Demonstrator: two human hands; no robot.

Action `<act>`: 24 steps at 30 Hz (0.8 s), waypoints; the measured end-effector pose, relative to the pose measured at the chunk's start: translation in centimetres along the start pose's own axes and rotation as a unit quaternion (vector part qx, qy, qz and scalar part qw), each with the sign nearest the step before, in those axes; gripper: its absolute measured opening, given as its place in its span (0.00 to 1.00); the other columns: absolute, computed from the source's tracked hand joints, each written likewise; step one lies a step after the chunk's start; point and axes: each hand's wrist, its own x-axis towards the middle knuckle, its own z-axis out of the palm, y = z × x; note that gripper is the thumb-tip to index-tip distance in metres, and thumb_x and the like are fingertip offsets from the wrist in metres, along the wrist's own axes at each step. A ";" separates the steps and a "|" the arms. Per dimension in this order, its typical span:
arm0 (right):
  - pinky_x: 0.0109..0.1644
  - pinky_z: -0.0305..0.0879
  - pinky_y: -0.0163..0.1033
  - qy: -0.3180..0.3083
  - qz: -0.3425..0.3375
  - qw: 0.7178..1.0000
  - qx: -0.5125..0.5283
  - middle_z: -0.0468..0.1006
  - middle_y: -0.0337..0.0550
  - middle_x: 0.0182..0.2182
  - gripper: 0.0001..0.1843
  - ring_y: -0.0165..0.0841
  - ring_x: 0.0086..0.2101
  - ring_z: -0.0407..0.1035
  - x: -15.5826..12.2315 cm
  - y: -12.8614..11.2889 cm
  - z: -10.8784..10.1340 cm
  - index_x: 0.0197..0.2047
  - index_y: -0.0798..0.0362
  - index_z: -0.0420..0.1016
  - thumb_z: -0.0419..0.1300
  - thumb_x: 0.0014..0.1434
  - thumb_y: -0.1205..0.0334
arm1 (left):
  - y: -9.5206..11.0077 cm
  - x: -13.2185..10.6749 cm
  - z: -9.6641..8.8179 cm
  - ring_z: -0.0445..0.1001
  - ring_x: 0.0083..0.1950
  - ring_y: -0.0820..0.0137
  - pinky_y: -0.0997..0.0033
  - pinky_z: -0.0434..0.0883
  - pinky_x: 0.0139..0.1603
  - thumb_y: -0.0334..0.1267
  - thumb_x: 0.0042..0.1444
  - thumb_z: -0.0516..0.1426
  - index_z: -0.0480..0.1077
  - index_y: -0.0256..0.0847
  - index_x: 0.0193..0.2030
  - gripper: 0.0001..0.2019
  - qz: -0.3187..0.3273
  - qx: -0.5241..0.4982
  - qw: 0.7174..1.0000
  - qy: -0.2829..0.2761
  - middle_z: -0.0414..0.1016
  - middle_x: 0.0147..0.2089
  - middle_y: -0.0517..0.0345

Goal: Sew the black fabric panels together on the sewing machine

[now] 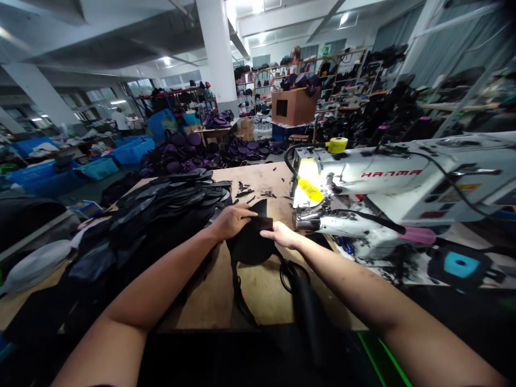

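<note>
A stack of black fabric pieces (169, 212) sits far left. Your left hand (231, 222) grips, fingers narrow on the black fabric panel (250, 244), over the tabletop (258, 180). Your right hand (283, 235) pinches its edge; hold it taut, clear of the sewing machine (363, 177).

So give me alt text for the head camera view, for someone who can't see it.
The left hand and right hand are on a curved black piece on a wooden table, between a heap of black pieces and a white sewing machine. Behind are blue bins and shelves of bags.
</note>
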 end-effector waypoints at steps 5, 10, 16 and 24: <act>0.42 0.71 0.41 0.060 -0.010 0.995 -0.079 0.82 0.42 0.33 0.15 0.39 0.36 0.75 3.0 -4.3 -0.6 0.37 0.55 0.80 0.64 0.57 0.50 | -2.4 4.7 -3.6 0.78 0.46 0.65 0.67 0.72 0.53 0.32 0.57 0.60 0.82 0.39 0.41 0.09 -0.042 0.040 0.993 0.105 0.80 0.42 0.54; 0.40 0.69 0.38 0.144 -0.028 0.974 -0.174 0.83 0.45 0.36 0.10 0.40 0.38 0.76 3.1 -8.0 -0.1 0.39 0.54 0.80 0.64 0.59 0.57 | -1.9 8.3 -5.1 0.70 0.33 0.70 0.70 0.65 0.38 0.44 0.56 0.63 0.75 0.37 0.27 0.13 -0.086 0.020 0.990 0.114 0.72 0.28 0.61; 0.37 0.69 0.38 0.063 -0.030 0.994 -0.084 0.82 0.41 0.32 0.17 0.36 0.32 0.73 -8.5 -6.6 2.9 0.36 0.53 0.81 0.64 0.59 0.46 | 3.6 3.1 -3.4 0.60 0.27 0.75 0.73 0.57 0.29 0.48 0.52 0.65 0.69 0.38 0.25 0.16 -0.111 -0.157 0.979 -0.071 0.63 0.23 0.66; 0.41 0.70 0.41 0.044 -0.017 0.998 -0.035 0.80 0.42 0.35 0.15 0.38 0.36 0.72 -13.9 -2.1 1.8 0.37 0.51 0.81 0.66 0.58 0.47 | 8.0 -1.5 0.3 0.65 0.32 0.73 0.73 0.61 0.32 0.43 0.61 0.58 0.68 0.40 0.30 0.12 -0.091 -0.146 0.973 -0.152 0.69 0.29 0.63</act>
